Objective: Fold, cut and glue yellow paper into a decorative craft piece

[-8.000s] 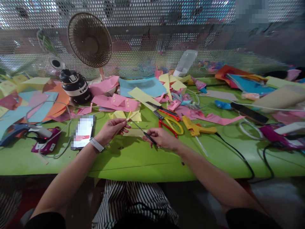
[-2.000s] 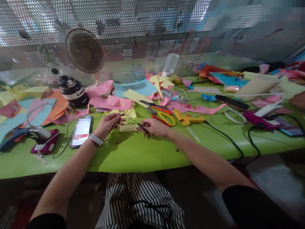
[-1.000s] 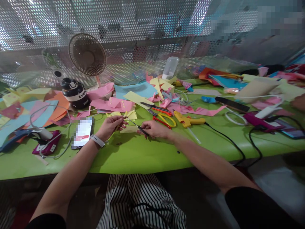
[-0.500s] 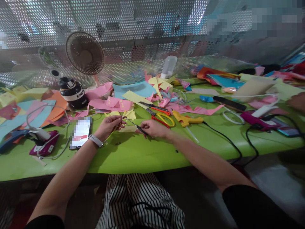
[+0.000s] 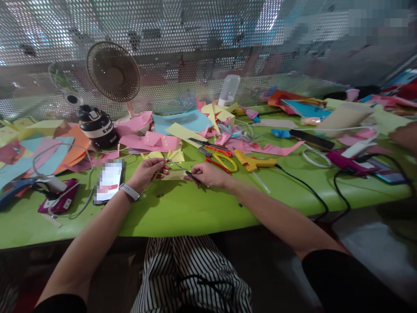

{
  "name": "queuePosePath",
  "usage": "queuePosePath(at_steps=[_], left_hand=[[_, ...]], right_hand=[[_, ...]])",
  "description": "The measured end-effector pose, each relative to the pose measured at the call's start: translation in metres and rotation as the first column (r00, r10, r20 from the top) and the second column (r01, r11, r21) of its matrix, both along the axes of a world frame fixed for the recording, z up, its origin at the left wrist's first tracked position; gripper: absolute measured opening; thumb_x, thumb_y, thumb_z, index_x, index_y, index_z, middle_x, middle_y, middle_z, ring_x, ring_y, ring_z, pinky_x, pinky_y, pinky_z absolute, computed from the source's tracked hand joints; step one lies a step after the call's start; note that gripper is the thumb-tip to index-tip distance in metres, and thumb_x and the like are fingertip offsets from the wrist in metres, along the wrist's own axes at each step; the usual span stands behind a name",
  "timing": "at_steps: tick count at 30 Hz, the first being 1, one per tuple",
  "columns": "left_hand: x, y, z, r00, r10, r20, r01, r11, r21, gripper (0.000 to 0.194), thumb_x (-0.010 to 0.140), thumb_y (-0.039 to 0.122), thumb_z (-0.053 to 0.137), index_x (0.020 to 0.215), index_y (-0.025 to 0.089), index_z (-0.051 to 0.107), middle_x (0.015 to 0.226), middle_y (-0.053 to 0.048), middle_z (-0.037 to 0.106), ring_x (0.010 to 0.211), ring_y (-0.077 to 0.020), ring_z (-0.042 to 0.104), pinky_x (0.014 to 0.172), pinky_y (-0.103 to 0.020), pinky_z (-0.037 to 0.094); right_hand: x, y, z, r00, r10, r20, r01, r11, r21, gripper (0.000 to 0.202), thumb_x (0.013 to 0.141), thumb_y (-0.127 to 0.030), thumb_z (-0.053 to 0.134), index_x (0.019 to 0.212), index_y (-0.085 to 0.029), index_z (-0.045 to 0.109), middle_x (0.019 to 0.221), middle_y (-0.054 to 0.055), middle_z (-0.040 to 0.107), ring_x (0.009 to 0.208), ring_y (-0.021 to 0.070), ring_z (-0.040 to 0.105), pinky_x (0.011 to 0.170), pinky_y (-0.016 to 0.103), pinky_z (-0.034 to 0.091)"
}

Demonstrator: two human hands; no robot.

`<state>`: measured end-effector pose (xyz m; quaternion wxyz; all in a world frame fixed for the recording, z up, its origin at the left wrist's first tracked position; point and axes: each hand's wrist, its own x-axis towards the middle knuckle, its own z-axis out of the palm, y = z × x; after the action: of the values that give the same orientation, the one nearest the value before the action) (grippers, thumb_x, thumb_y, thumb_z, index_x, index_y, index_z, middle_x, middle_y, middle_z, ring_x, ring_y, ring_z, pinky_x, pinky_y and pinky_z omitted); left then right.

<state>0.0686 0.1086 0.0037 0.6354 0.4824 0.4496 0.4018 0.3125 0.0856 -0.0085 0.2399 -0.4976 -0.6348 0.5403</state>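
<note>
Since the first picture the view has swung to the right, and another person's hand (image 5: 405,137) has come in at the far right edge; the left hand (image 5: 148,171) and right hand (image 5: 210,174) have kept much the same pose.

The right hand grips the dark handle of a thin tool (image 5: 193,176), fingers closed around it. The tool slants over the table (image 5: 182,213) just above a yellow strip (image 5: 174,175), its tip at the left fingertips, which are pinched together; what they pinch is too small to tell.

Scissors (image 5: 224,155) lie just beyond the right hand, with the glue gun (image 5: 252,162) beside them. A phone (image 5: 112,178) lies near the left wrist. Pink paper (image 5: 153,141) and blue paper (image 5: 182,121) crowd the space beyond the hands.

Behind stand a black flask (image 5: 97,128), its contents hidden, and a clear bottle (image 5: 230,89), tilted, with something pale low inside.

Both forearms reach forward and inward from the near side, the left wrist wearing a white band (image 5: 129,191).
</note>
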Motion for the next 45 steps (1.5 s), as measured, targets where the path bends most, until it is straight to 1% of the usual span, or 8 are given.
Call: queuePosePath(at_steps=[7, 12, 15, 23, 28, 33, 39, 45], left_hand=[[0.000, -0.002, 0.006, 0.997, 0.074, -0.027, -0.075, 0.996, -0.044, 0.010, 0.087, 0.023, 0.074, 0.091, 0.014, 0.071, 0.082, -0.005, 0.075, 0.061, -0.0085, 0.068, 0.049, -0.015, 0.048], [-0.002, 0.001, 0.008, 0.993, 0.114, -0.009, -0.114, 0.993, -0.033, 0.013, 0.087, 0.024, 0.074, 0.096, 0.015, 0.071, 0.071, -0.002, 0.071, 0.049, -0.0055, 0.060, 0.039, -0.012, 0.033], [-0.002, 0.002, 0.010, 0.990, 0.141, 0.018, -0.140, 0.990, -0.027, 0.007, 0.087, 0.019, 0.071, 0.092, 0.014, 0.071, 0.070, -0.001, 0.070, 0.048, -0.0039, 0.057, 0.039, -0.012, 0.031], [-0.003, 0.000, 0.010, 0.990, 0.128, 0.057, -0.128, 0.992, -0.007, 0.012, 0.086, 0.015, 0.069, 0.095, 0.018, 0.062, 0.087, -0.004, 0.076, 0.067, -0.0080, 0.067, 0.051, -0.014, 0.041], [-0.005, 0.001, 0.008, 0.994, 0.111, 0.014, -0.111, 0.993, 0.035, 0.014, 0.085, 0.025, 0.073, 0.092, 0.019, 0.062, 0.096, -0.005, 0.077, 0.076, -0.0094, 0.069, 0.059, -0.016, 0.045], [-0.005, 0.000, 0.007, 0.994, 0.111, -0.024, -0.110, 0.993, 0.042, 0.019, 0.082, 0.029, 0.078, 0.092, 0.019, 0.065, 0.093, -0.003, 0.077, 0.075, -0.0098, 0.069, 0.058, -0.016, 0.044], [-0.004, -0.004, 0.008, 0.998, 0.029, -0.047, -0.028, 0.999, 0.025, 0.033, 0.072, 0.035, 0.085, 0.093, 0.017, 0.066, 0.095, -0.007, 0.077, 0.081, -0.0142, 0.072, 0.065, -0.021, 0.049], [-0.009, -0.002, 0.015, 0.988, 0.066, -0.142, -0.042, 0.986, 0.163, 0.045, 0.069, 0.041, 0.086, 0.099, 0.017, 0.064, 0.091, -0.006, 0.078, 0.076, -0.0143, 0.071, 0.065, -0.023, 0.049]], right_hand=[[0.005, 0.006, -0.003, 0.998, -0.038, 0.041, 0.037, 0.999, 0.019, 0.051, 0.068, -0.063, 0.083, 0.072, -0.017, 0.060, 0.055, -0.001, 0.063, 0.038, 0.0044, 0.036, 0.037, 0.022, 0.025], [0.007, 0.005, 0.000, 0.999, -0.023, 0.026, 0.023, 1.000, -0.001, 0.053, 0.068, -0.065, 0.082, 0.068, -0.017, 0.059, 0.054, 0.000, 0.064, 0.035, 0.0035, 0.035, 0.035, 0.022, 0.023], [0.008, 0.005, 0.003, 1.000, -0.010, 0.006, 0.010, 1.000, -0.029, 0.053, 0.069, -0.064, 0.081, 0.067, -0.016, 0.059, 0.056, 0.002, 0.066, 0.035, 0.0029, 0.036, 0.034, 0.021, 0.023], [0.008, 0.004, 0.005, 0.997, 0.011, -0.073, -0.013, 0.999, -0.033, 0.052, 0.068, -0.063, 0.082, 0.067, -0.017, 0.059, 0.057, 0.002, 0.067, 0.034, 0.0032, 0.037, 0.033, 0.021, 0.027], [0.007, 0.002, 0.010, 0.988, -0.074, -0.136, 0.080, 0.996, 0.041, 0.051, 0.067, -0.062, 0.083, 0.071, -0.017, 0.060, 0.059, 0.000, 0.066, 0.036, 0.0034, 0.039, 0.033, 0.021, 0.029], [0.007, 0.001, 0.017, 0.991, -0.094, -0.095, 0.102, 0.992, 0.074, 0.052, 0.063, -0.061, 0.086, 0.070, -0.018, 0.059, 0.056, -0.002, 0.064, 0.041, 0.0047, 0.043, 0.035, 0.019, 0.033], [0.006, 0.001, 0.010, 0.979, 0.022, -0.201, -0.003, 0.995, 0.096, 0.049, 0.066, -0.058, 0.086, 0.081, -0.017, 0.064, 0.066, 0.000, 0.068, 0.049, 0.0073, 0.053, 0.040, 0.019, 0.041], [0.008, 0.004, 0.019, 0.987, 0.006, -0.163, 0.005, 0.997, 0.071, 0.050, 0.059, -0.056, 0.090, 0.075, -0.016, 0.063, 0.065, 0.000, 0.069, 0.050, 0.0074, 0.054, 0.041, 0.019, 0.041]])
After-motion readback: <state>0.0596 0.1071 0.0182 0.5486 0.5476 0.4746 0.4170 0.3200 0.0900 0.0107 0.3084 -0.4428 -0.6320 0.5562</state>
